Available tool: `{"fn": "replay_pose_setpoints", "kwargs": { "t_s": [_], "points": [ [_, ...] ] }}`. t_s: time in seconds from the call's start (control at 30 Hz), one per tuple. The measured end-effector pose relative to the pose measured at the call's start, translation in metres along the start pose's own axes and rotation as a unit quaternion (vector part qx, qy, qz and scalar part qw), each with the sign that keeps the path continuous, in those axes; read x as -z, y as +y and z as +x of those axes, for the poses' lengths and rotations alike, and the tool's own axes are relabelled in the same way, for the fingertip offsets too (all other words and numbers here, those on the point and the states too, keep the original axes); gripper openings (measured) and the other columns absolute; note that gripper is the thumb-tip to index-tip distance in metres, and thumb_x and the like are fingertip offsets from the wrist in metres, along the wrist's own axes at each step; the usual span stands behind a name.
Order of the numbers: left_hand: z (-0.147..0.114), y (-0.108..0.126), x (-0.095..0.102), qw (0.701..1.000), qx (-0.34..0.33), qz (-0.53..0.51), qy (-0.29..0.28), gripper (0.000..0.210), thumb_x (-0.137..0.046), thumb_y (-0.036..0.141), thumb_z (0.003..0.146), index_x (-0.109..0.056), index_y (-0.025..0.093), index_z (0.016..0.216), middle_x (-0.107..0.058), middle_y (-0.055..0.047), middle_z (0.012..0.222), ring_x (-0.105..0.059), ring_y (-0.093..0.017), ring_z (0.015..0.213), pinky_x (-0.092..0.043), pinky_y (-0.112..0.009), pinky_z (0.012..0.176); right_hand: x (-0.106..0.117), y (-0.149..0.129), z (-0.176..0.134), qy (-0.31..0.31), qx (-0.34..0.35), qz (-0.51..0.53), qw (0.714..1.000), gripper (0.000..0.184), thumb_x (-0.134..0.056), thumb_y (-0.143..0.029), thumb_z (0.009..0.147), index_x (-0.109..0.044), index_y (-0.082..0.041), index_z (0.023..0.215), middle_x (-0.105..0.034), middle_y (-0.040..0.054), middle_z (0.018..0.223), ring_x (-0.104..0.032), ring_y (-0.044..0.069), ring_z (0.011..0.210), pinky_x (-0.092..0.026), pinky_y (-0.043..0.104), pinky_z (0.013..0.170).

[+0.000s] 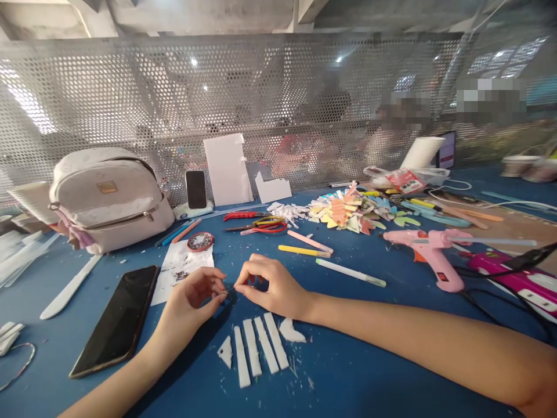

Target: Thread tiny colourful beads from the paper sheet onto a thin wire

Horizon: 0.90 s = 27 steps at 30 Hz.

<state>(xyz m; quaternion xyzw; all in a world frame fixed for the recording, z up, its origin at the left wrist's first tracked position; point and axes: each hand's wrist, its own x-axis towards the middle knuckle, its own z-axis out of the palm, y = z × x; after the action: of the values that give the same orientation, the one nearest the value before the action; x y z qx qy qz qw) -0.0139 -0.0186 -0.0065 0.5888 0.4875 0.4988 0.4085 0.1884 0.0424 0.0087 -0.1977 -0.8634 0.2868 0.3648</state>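
Near the middle of the frame, the left hand (195,297) and the right hand (273,285) each pinch, thumb against fingertips, what seems to be one thin wire-like strand (231,289) stretched between them; its colour and make are too fine to tell. Just below, at the lower centre of the blue-topped bench (369,366), four narrow flat white foam-like strips (252,347) lie side by side, apart from one another, with a small white triangular offcut (227,355) to their left and a curved white scrap (292,332) to their right. Cutting of these strips looks done, judging by the crumbs around them; nothing is joined to them, and the strand, held clear of them, seems the part being worked. The pink plastic glue gun (441,249) lies untouched at centre right.
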Motion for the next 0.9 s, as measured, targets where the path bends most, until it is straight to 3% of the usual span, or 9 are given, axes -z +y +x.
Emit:
{"fn": "replay_pose_setpoints", "kwargs": {
  "t_s": [0.47,0.9],
  "points": [
    [0.0002,0.003,0.0001,0.996,0.051,-0.073,0.012,0.027,-0.082,0.029,0.071,-0.066,0.021,0.092,-0.065,0.001,0.076,-0.062,-0.015,0.074,-0.052,-0.025,0.07,0.0014,-0.0014,-0.0018,0.023,0.031,0.023,0.999,0.014,-0.06,-0.018,0.09,-0.06,-0.02,0.076,-0.061,-0.0001,0.072,-0.051,0.015,0.072,-0.043,0.027,0.068],
    [0.0004,-0.0001,-0.0003,0.98,0.084,-0.182,-0.006,0.026,-0.085,0.02,0.068,-0.067,0.02,0.086,-0.063,0.003,0.073,-0.057,-0.01,0.07,-0.05,-0.018,0.07,0.001,-0.0027,-0.0032,0.05,0.065,0.045,0.996,0.012,-0.061,-0.019,0.09,-0.06,-0.02,0.078,-0.06,-0.0006,0.071,-0.049,0.015,0.071,-0.043,0.027,0.068]
  ]
}}
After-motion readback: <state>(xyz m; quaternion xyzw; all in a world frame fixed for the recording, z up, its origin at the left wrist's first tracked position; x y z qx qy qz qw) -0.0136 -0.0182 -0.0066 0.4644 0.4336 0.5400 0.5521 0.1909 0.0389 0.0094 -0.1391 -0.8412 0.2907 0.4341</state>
